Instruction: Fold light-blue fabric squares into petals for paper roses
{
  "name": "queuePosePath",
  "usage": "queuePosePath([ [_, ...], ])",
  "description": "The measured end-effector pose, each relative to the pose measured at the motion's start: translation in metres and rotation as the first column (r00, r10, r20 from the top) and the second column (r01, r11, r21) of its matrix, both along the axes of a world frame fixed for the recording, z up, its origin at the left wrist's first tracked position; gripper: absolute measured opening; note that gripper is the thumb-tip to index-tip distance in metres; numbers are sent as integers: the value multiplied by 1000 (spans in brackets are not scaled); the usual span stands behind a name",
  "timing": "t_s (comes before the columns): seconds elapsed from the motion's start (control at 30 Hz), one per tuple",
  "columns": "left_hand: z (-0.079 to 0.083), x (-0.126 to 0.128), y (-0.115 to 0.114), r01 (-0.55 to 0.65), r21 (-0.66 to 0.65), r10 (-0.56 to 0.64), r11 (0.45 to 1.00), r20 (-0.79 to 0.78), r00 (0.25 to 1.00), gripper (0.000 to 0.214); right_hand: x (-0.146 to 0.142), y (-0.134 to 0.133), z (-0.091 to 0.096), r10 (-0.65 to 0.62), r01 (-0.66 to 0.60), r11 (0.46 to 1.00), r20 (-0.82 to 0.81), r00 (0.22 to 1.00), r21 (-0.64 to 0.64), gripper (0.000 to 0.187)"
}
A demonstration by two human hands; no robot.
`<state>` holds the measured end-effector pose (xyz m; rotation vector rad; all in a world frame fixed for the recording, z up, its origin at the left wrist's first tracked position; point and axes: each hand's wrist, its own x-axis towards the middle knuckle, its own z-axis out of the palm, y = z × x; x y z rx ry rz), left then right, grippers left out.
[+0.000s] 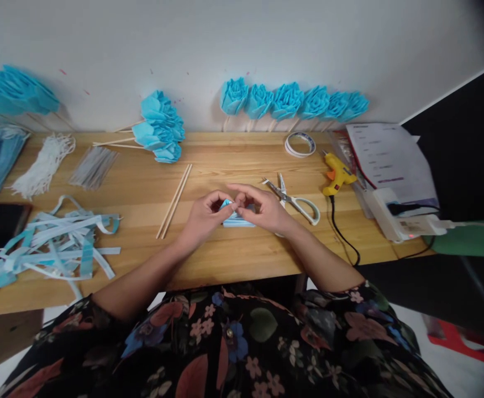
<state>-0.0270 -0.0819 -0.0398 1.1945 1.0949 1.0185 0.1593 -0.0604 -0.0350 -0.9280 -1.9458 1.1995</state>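
My left hand [204,216] and my right hand [262,209] meet at the middle of the wooden table [233,260]. Both pinch a small folded piece of light blue material [237,219] that rests on the table between them. The fingers of both hands are curled onto its upper edge. Two thin wooden sticks [174,200] lie just left of my left hand. White-handled scissors [295,200] lie just right of my right hand.
Blue fabric roses [292,101] lean on the wall, more [161,128] lie at the back. A yellow glue gun [337,173], tape roll [300,144], power strip [399,220] and papers [391,157] sit right. Blue strips [59,240], white loops [43,163], grey wires [93,167] lie left.
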Motion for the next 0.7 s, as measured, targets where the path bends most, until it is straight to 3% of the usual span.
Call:
queuePosePath([
  [0.3, 14, -16, 5, 97, 28, -96, 995, -35, 995, 25, 2, -1, 6, -50, 47, 994, 32, 998, 95, 46],
  [0.47, 16, -18, 9, 61, 30, -58, 998, -102, 993, 30, 5, 1, 2, -49, 49, 992, 4, 999, 116, 46],
  [0.7, 9, -15, 9, 88, 76, -76, 993, -150, 986, 23, 6, 3, -3, -31, 30, 996, 10, 999, 78, 45],
])
